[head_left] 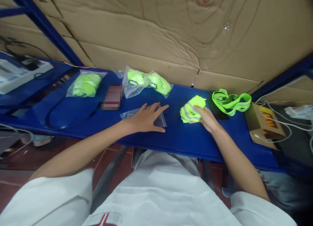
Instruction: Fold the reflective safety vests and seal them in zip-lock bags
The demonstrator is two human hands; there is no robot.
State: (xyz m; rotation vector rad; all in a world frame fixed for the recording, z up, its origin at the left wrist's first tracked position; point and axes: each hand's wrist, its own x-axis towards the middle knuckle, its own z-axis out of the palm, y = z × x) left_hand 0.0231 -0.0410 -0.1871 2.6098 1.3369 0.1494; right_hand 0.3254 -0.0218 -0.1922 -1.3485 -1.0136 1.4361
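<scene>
My right hand (205,117) is closed around a folded bundle of neon yellow reflective strap (192,109) with silver stripes. With its fingers spread, my left hand (148,119) is over a clear plastic bag (160,120) lying flat on the blue table (178,139); whether the palm touches the bag I cannot tell. Behind my left hand lie two bagged neon bundles, one bagged bundle (134,78) beside another bagged bundle (158,84), both with black buckles. Right of my right hand is a loose coil of neon reflective strap (231,101).
Another bagged neon bundle (86,85) lies at the left, near a blurred-out pinkish rectangle (112,98) and a black cable (52,110). At the right stands a small cardboard box (262,125) with orange items and white cables. A cardboard wall (146,34) closes the back.
</scene>
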